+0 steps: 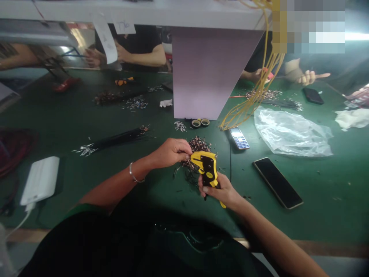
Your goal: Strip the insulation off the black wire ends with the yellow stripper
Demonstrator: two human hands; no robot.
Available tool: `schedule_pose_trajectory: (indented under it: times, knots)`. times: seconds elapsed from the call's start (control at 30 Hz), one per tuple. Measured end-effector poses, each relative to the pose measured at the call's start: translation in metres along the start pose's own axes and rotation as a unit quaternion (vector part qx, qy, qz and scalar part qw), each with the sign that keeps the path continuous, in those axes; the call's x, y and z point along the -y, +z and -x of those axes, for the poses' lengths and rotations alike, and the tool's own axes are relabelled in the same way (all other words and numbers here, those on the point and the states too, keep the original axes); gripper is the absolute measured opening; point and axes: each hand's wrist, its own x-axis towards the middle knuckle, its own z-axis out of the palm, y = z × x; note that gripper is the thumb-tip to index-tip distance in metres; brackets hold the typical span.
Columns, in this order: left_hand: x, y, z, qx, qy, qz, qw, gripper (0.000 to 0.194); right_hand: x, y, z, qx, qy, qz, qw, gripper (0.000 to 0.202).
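My right hand [225, 189] is wrapped round the handles of a yellow and black wire stripper [208, 167], its jaws pointing left. My left hand [173, 152] is pinched closed at the mouth of those jaws. What lies between its fingertips is too small to make out. Behind and under the tool spreads a pile of short dark wire pieces with copper-coloured ends [199, 144]. A bundle of black wires [121, 138] with silvery tips at one end lies to the left of my left hand.
A keypad phone [239, 138], a smartphone [277, 182] and a clear plastic bag [292, 130] lie to the right. Left stands a white power bank [40, 181]. Yellow wires [259, 92] hang from the shelf [144, 13]. Two tape rolls [200, 122] sit by the pale panel [207, 73]. Co-workers' hands show across the table.
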Motion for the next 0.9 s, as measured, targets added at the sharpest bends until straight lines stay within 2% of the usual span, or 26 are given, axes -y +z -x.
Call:
schedule_pose_trajectory:
  times: [0.3, 0.47, 0.7, 0.9]
  knots:
    - [0.008, -0.006, -0.003, 0.03, -0.03, 0.005, 0.999, 0.016, 0.003, 0.005, 0.001, -0.013, -0.012, 0.045, 0.999, 0.029]
    - [0.015, -0.009, -0.005, 0.026, -0.064, -0.003, 0.998, 0.017, 0.0, 0.006, 0.002, -0.036, -0.024, 0.09, 0.995, 0.023]
    - [0.021, -0.006, -0.005, 0.018, -0.076, -0.012, 0.997, 0.017, -0.005, 0.007, 0.001, -0.048, -0.061, 0.215, 0.973, 0.012]
    - [0.023, -0.005, -0.005, 0.009, -0.068, -0.026, 0.997, 0.016, -0.004, 0.009, -0.001, -0.058, -0.07, 0.259, 0.962, 0.008]
